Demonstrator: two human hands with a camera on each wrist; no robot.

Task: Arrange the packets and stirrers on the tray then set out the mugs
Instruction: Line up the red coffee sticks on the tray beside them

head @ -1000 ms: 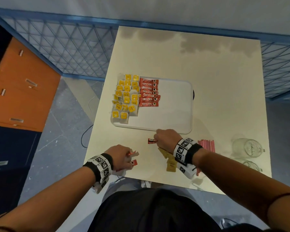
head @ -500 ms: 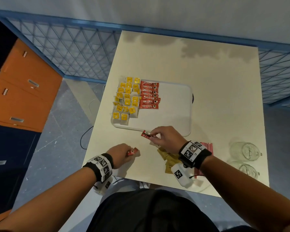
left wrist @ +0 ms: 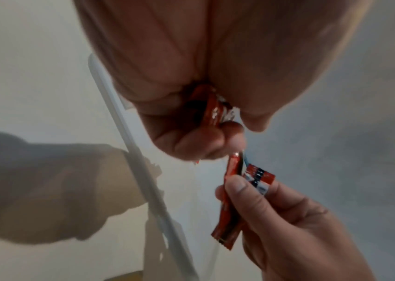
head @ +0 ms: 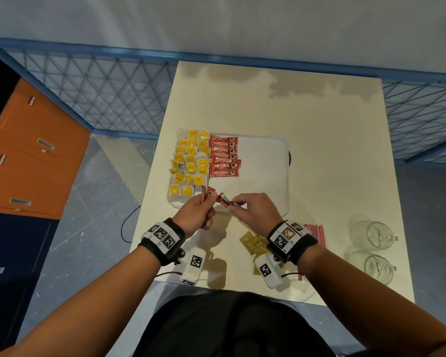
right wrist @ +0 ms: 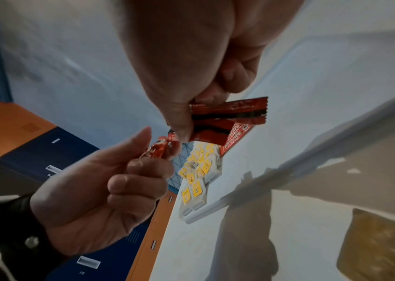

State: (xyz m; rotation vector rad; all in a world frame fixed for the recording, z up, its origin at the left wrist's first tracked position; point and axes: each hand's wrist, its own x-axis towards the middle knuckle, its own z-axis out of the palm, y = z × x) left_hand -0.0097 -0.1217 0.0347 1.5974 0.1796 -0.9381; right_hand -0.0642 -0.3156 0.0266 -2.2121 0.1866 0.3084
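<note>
A white tray lies mid-table with yellow tea bags along its left side and a column of red coffee packets beside them. Both hands hover over the tray's near left edge. My left hand grips a few red packets that stick up past its fingers. My right hand pinches more red packets between thumb and fingers, their ends close to those in the left hand. Brown sugar packets and red stirrers lie on the table under my right wrist.
Two glass mugs stand at the table's near right corner. The tray's right half is bare white. A blue mesh fence runs behind the table and orange drawers stand at the left.
Both hands rose from the table's front area and moved forward to the tray's near edge, carrying red packets. They came together, and the right hand picked its packet off the table.
</note>
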